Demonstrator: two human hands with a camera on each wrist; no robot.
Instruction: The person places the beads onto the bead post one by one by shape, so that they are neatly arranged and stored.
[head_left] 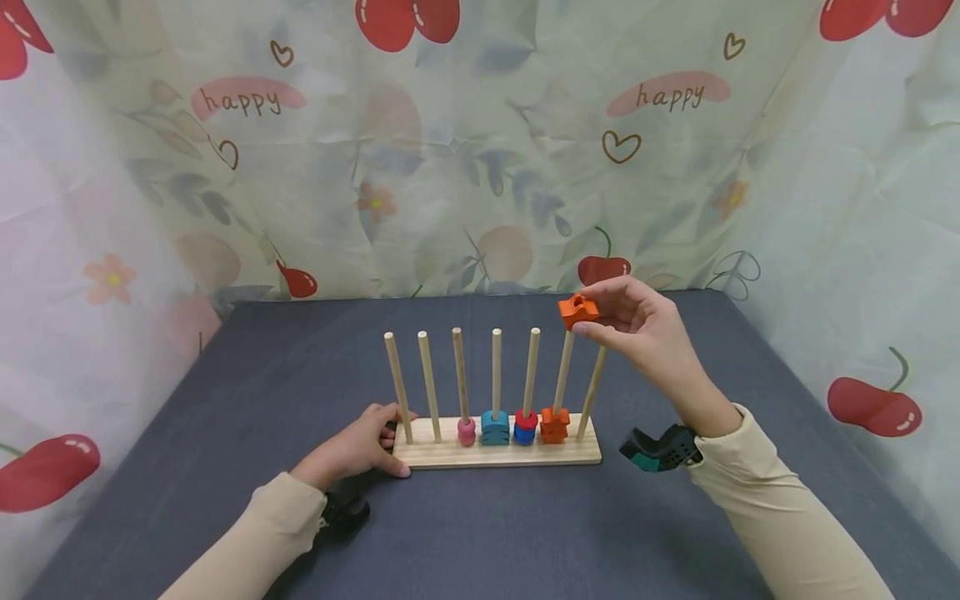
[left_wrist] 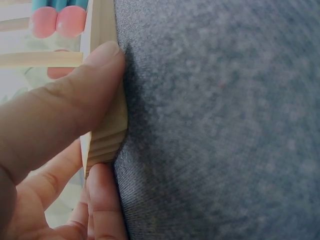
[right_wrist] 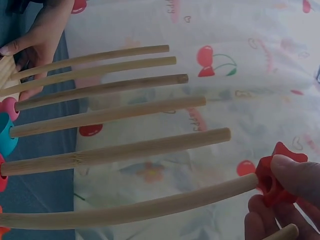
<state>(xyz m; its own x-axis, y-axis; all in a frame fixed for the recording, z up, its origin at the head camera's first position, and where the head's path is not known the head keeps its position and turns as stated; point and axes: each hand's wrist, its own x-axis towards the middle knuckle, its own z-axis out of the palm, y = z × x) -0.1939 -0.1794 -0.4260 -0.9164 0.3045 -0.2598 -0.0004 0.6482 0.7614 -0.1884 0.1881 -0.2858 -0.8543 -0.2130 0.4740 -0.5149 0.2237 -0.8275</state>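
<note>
My right hand (head_left: 651,332) pinches an orange star-shaped bead (head_left: 576,313) between thumb and fingers, at the top of the sixth peg from the left. In the right wrist view the peg's tip meets the side of the bead (right_wrist: 270,187) near its hole; whether it has entered is unclear. Down at the left end of the wooden peg stand (head_left: 495,456), my left hand (head_left: 358,446) grips the base, thumb on the front edge (left_wrist: 102,55) and fingers round the end. Orange pieces (head_left: 554,426) sit low on that sixth peg.
Other pegs carry pink beads (head_left: 467,432), blue-green pieces (head_left: 495,428), and a red and blue stack (head_left: 525,427). The two leftmost pegs and the rightmost peg (head_left: 592,392) are bare. A dark cloth (head_left: 480,533) covers the table; a printed curtain (head_left: 450,167) hangs behind.
</note>
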